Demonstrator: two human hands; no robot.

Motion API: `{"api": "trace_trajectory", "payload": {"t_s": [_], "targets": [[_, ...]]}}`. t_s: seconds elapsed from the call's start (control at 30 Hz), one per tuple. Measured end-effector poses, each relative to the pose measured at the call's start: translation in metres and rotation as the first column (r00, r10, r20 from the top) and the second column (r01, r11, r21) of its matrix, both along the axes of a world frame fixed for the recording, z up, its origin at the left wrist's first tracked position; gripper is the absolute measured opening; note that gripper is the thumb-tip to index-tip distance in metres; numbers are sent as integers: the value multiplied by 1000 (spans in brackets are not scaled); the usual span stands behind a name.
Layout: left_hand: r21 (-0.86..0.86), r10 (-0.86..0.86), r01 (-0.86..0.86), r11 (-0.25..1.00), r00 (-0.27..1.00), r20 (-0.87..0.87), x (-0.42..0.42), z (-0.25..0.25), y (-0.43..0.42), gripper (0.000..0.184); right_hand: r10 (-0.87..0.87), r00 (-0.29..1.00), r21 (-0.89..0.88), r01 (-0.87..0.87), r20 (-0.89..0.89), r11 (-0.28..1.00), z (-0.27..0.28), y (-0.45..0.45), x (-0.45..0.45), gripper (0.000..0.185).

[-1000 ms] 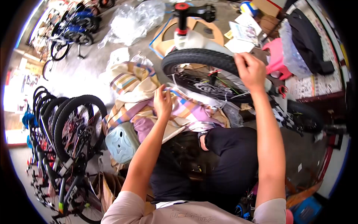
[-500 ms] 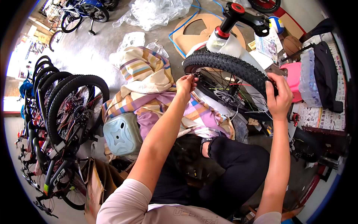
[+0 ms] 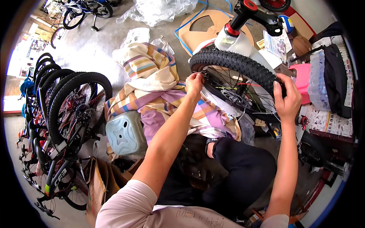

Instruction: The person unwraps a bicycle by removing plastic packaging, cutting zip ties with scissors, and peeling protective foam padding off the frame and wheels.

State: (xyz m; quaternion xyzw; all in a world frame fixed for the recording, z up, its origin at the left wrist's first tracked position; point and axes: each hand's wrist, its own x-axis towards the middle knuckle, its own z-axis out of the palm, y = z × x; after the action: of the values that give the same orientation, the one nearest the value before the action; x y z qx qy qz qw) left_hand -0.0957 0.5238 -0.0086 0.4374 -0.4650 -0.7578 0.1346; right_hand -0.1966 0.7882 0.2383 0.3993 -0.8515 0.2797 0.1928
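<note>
A bicycle wheel with a knobby black tire (image 3: 235, 64) stands tilted in front of me, its spokes and disc rotor showing below the rim. At the rim's left side my left hand (image 3: 195, 83) is closed in a pinch; whatever lies between the fingertips is too small to make out. My right hand (image 3: 288, 97) grips the tire's right side, thumb on the near face and fingers over the tread. Behind the wheel rises a fork wrapped in white padding (image 3: 232, 42), topped by a black stem (image 3: 249, 9) with red rings.
A plaid cloth (image 3: 152, 79) lies on the floor beside a pale blue plastic stool (image 3: 124, 133). Several bicycles (image 3: 66, 110) stand in a row at left. Behind are cardboard (image 3: 184, 30) and clear plastic wrap (image 3: 159, 11). A pink chair (image 3: 300, 78) is at right.
The view has shifted slightly, moving the wheel a little to the right. My left hand has turned a bit at the rim, its fingers more tucked in. My right hand stays on the tire.
</note>
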Motion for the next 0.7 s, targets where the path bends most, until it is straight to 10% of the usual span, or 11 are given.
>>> {"api": "trace_trajectory", "payload": {"t_s": [0.3,0.47,0.7], "targets": [[-235,-277,300,924,952,128,29,11,-19,27,-21,997,-54,25,79,998,-7,8,-4,20],[-945,-70,122,303,992,105,53,8,-27,19,6,1000,-114,-9,-27,993,-8,10,-4,19],[-951,-199,288,116,944,262,47,14,-32,20,27,906,32,-15,-422,999,6,4,5,27]]}}
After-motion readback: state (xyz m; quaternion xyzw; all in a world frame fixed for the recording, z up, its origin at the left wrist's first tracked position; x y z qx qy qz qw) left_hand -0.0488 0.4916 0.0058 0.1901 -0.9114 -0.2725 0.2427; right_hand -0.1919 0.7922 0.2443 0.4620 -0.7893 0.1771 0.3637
